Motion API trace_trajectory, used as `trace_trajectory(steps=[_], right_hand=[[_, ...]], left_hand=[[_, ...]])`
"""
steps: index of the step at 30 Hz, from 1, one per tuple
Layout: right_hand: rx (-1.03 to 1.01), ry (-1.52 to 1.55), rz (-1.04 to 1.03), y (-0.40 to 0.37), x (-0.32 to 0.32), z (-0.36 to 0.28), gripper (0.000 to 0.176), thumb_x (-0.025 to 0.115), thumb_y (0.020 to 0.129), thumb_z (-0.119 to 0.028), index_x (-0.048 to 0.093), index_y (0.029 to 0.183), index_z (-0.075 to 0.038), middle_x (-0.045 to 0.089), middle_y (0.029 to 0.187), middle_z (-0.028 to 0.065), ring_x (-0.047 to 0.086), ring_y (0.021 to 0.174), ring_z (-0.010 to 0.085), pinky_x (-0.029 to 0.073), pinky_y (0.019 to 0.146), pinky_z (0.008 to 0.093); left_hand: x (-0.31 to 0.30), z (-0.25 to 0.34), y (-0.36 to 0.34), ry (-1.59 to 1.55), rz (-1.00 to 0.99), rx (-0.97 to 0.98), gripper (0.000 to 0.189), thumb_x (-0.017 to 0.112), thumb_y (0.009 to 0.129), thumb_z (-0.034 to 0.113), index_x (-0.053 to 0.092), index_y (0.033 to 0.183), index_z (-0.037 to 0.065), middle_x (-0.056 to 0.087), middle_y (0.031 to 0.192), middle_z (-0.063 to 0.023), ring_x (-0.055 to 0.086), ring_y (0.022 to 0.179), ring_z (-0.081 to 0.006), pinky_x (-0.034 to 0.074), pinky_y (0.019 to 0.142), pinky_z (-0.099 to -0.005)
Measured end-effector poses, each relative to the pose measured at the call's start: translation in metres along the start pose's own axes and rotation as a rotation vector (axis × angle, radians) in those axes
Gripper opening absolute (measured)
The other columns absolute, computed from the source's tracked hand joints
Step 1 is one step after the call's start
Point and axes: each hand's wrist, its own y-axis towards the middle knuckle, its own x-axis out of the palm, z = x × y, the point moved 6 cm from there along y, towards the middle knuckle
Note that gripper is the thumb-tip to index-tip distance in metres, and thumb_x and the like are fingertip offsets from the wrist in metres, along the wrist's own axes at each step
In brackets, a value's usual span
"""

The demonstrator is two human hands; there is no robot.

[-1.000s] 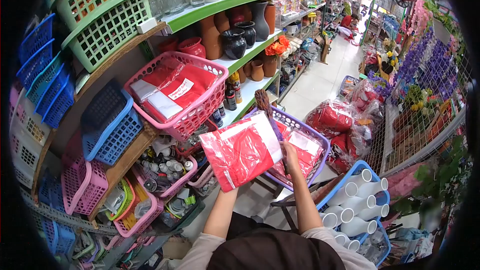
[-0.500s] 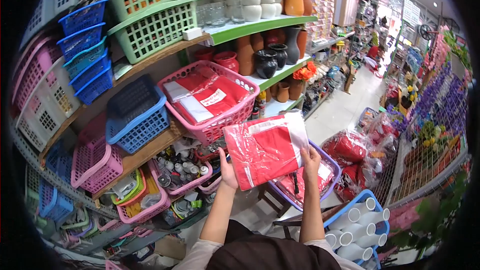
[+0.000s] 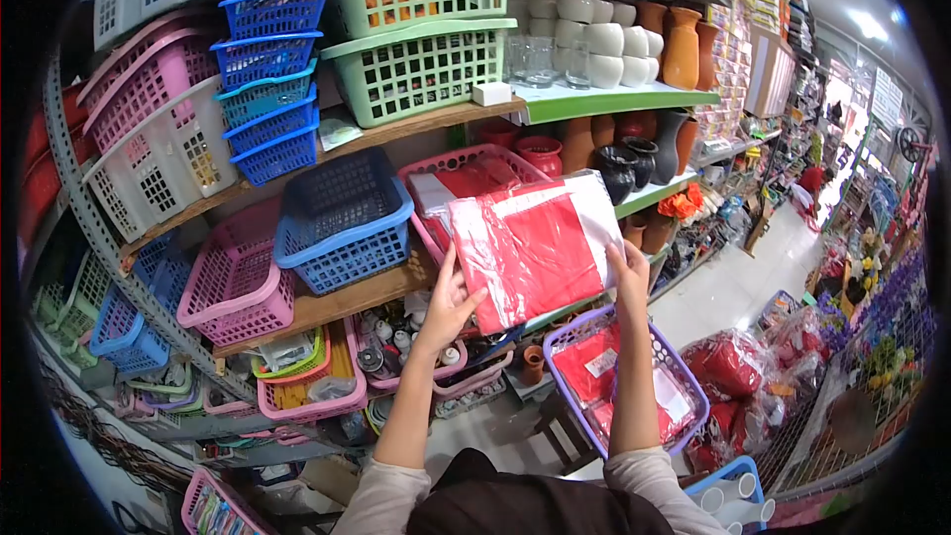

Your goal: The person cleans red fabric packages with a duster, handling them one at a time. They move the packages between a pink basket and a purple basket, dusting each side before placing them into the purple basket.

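Observation:
I hold a flat red-and-white packet in clear plastic (image 3: 540, 248) up in front of the shelf. My left hand (image 3: 448, 299) grips its lower left corner and my right hand (image 3: 627, 272) grips its right edge. Right behind the packet, a pink basket (image 3: 466, 160) on the wooden shelf holds more red packets; the held packet hides most of it. Below my right arm a purple basket (image 3: 684, 388) contains further red packets.
Blue baskets (image 3: 347, 228), pink baskets (image 3: 233, 287) and green baskets (image 3: 421, 64) fill the shelves at left. White bowls (image 3: 584, 25) and clay vases (image 3: 682, 45) stand on green shelves at right. A blue crate of white tubes (image 3: 738, 495) sits by my right elbow. An aisle (image 3: 753, 277) runs off to the right.
Both hands lifted the packet up from over the purple basket to in front of the pink basket. My view swung left and up toward the shelves.

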Motion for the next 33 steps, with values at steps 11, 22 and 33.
trace_trajectory(steps=[11, 22, 33], right_hand=[[-0.073, -0.616, -0.04, 0.116, 0.062, 0.055, 0.026, 0.059, 0.077, -0.019, 0.06, 0.092, 0.003, 0.063, 0.081, 0.0191, 0.062, 0.075, 0.0256, 0.046, 0.067, 0.0339], [-0.323, -1.229, -0.126, 0.11, 0.098, 0.062, 0.028, 0.056, 0.069, -0.012, 0.059, 0.094, -0.001, 0.059, 0.094, 0.0194, 0.056, 0.083, 0.0352, 0.047, 0.072, 0.0415], [-0.412, -1.228, -0.088, 0.039, 0.106, 0.041, 0.031, 0.063, 0.073, -0.028, 0.062, 0.093, -0.004, 0.054, 0.106, 0.0152, 0.046, 0.102, 0.0334, 0.035, 0.091, 0.0429]], left_hand=[[-0.075, -0.004, 0.084, 0.962, 0.094, 0.084, 0.049, 0.067, 0.072, 0.026, 0.054, 0.113, 0.003, 0.053, 0.113, -0.0241, 0.049, 0.111, -0.0316, 0.039, 0.091, -0.0348], [-0.087, -0.021, 0.095, 1.458, -0.028, -0.137, 0.057, 0.062, 0.064, 0.054, 0.063, 0.098, 0.008, 0.046, 0.122, -0.0117, 0.029, 0.123, -0.03, 0.024, 0.098, -0.0465], [-0.075, -0.008, 0.072, 1.274, 0.409, 0.259, 0.026, 0.064, 0.073, 0.03, 0.063, 0.09, 0.01, 0.061, 0.094, -0.0105, 0.05, 0.105, -0.026, 0.028, 0.097, -0.0434]])
